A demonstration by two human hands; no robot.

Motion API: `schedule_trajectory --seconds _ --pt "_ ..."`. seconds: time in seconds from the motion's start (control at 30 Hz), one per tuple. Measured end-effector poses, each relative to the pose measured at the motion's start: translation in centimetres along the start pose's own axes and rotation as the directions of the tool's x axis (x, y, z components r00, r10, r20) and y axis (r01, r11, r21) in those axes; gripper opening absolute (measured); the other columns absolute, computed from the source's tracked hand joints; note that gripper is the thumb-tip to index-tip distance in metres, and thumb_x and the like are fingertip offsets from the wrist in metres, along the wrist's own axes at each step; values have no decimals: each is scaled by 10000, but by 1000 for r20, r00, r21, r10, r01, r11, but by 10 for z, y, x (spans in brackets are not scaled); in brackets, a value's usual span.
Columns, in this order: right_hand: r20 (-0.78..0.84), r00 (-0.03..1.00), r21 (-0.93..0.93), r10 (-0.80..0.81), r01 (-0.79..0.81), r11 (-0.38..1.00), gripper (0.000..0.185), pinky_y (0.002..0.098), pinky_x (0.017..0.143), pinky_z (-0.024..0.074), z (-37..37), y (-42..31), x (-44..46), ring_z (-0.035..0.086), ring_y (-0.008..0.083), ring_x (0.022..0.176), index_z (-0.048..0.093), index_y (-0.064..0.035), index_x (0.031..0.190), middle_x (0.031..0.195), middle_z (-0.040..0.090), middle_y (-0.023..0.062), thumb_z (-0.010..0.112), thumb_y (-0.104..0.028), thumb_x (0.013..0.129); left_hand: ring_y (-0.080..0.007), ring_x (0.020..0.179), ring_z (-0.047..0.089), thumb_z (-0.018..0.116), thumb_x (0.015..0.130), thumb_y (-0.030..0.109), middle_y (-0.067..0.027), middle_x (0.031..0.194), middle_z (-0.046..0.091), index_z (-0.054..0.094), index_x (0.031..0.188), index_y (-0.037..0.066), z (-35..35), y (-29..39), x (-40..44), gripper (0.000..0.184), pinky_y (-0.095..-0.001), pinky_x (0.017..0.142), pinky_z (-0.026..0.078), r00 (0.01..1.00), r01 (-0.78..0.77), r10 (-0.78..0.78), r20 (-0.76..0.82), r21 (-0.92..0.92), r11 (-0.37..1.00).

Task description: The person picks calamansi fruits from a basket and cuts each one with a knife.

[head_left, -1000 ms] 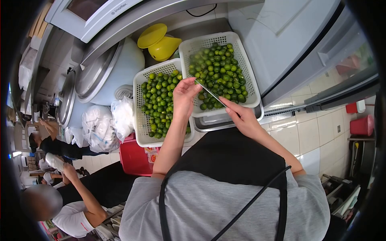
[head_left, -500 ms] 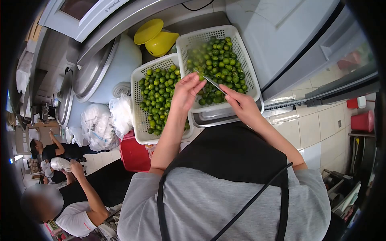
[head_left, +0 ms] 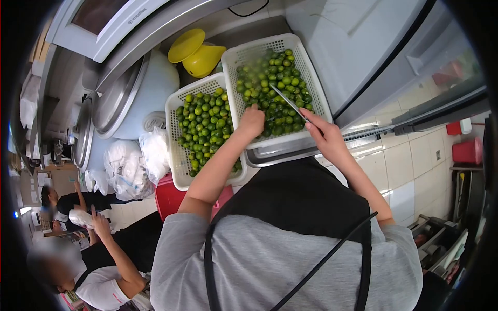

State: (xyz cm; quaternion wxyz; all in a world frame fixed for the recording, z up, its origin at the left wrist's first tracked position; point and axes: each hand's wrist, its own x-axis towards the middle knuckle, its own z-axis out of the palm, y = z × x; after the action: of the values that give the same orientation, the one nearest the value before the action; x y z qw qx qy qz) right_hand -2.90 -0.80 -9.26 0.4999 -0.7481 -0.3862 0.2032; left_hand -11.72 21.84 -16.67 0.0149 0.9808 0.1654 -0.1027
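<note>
My right hand [head_left: 324, 133] grips a small knife [head_left: 288, 100], its blade slanting up and left over the small green limes [head_left: 284, 80] in the right-hand white basket [head_left: 282, 140]. My left hand [head_left: 251, 122] is bent down at the left inner side of that basket, among the limes. Its fingers are curled and partly hidden, so what they hold cannot be made out. Beside it, a second white basket [head_left: 179, 168] holds more green limes [head_left: 206, 122]. Part of the right-hand basket looks hazy.
A metal tray [head_left: 277, 154] lies under the right-hand basket. Behind stands a yellow plastic container [head_left: 199, 59]. To the left are large lidded pots [head_left: 122, 98], plastic bags [head_left: 126, 163] and a red bin [head_left: 167, 199]. A co-worker [head_left: 104, 264] stands close by on the left.
My left hand has moved from beside the knife tip down into the limes. My right hand, still on the knife, has shifted slightly right and down. The co-worker's raised hand has moved.
</note>
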Motion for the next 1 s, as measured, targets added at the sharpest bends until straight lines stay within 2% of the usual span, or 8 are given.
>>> schedule_trajectory --seconds 0.13,0.2,0.23,0.3,0.43,0.73,0.93,1.0 --pt "68 995 66 78 -82 994 335 272 916 378 1 -12 -2 525 195 1098 493 -69 1231 1173 562 131 484 -139 904 -282 848 592 642 671 53 -188 993 544 616 876 -80 -41 -9 -20 245 -310 792 484 1000 10 0 17 -563 827" --pt "-23 997 133 -73 76 988 332 274 786 441 8 -10 -2 609 224 853 503 -109 1221 1069 608 141 497 -174 895 -213 902 592 601 739 -7 -112 985 558 579 1005 -60 -44 -10 -30 272 -307 809 494 989 12 -148 -4 -994 111" --pt "-17 997 131 -76 78 988 332 274 786 441 9 -12 -1 609 224 853 503 -109 1221 1069 608 141 497 -174 895 -213 902 592 601 739 -7 -112 985 558 579 1005 -60 -47 -6 -35 272 -307 809 494 988 11 -154 -5 -994 107" --pt "71 997 186 -35 21 982 329 274 814 435 14 -15 0 607 220 924 503 -105 1221 1085 601 148 491 -172 899 -172 890 594 628 764 9 -85 974 574 567 1050 -46 -55 3 -43 298 -284 810 499 973 -123 -228 -44 -930 -346" --pt "92 989 187 -119 100 977 329 275 823 434 23 -21 5 600 212 965 504 -104 1220 1093 596 155 489 -176 900 -179 920 581 580 810 -16 -101 1047 568 541 1091 -32 -59 8 -49 285 -345 851 496 947 -203 -307 -97 -920 -336" --pt "121 987 162 103 -121 979 326 275 829 435 32 0 20 598 218 976 509 -112 1219 1096 598 152 484 -196 905 -148 830 598 627 785 11 -92 952 604 570 1031 -42 -66 8 -57 259 -289 794 505 939 -258 -312 -143 -894 -367" --pt "-20 990 215 -138 140 967 326 268 793 448 27 -13 8 616 242 931 515 -118 1215 1051 607 177 497 -186 897 -131 814 573 660 741 -15 -62 907 591 587 1009 -29 -67 8 -46 278 -256 771 486 913 -279 -379 -150 -907 -314" --pt "153 988 70 31 -42 997 329 287 712 462 20 -24 2 631 248 800 518 -115 1213 954 625 184 503 -174 890 -120 799 561 670 727 -25 -49 885 585 593 997 -25 -62 6 -42 282 -244 761 479 882 -328 -433 -184 -901 -284"
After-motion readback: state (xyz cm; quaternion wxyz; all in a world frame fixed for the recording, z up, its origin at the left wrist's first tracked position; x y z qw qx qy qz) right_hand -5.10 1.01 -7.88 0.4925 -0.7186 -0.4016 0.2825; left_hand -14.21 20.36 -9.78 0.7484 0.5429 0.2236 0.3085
